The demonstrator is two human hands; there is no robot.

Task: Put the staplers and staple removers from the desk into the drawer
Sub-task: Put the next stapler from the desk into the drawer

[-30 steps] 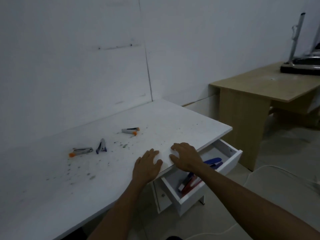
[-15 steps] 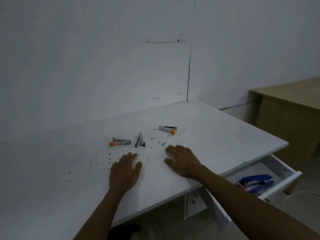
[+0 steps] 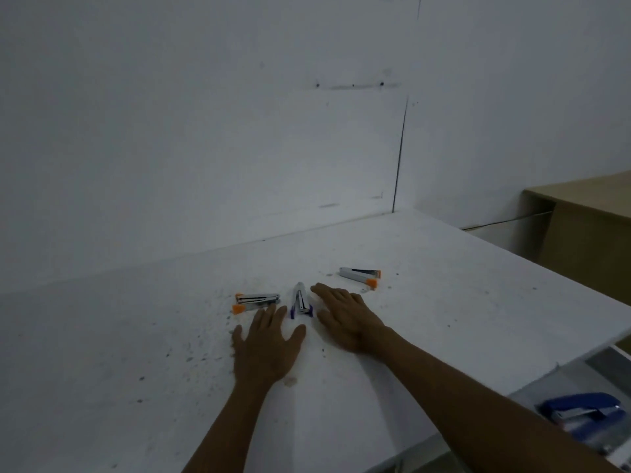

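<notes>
Three small tools lie on the white desk (image 3: 444, 302): an orange-tipped one (image 3: 256, 301) at the left, a purple-tipped one (image 3: 300, 301) in the middle, and another orange-tipped one (image 3: 361, 275) at the right. My left hand (image 3: 264, 343) is flat over the desk, its fingertips just short of the left and middle tools. My right hand (image 3: 348, 317) is spread beside the purple-tipped tool, its fingertips level with it. Neither hand holds anything. The open drawer (image 3: 618, 448) shows at the lower right with a blue stapler (image 3: 580, 409) in it.
Dark specks dot the desk around the tools. White walls meet in a corner behind the desk. A wooden table (image 3: 587, 213) stands at the right, beyond the desk's edge.
Both hands moved forward from the desk's front edge to the three tools. The view swung left, so the drawer slid to the lower right corner.
</notes>
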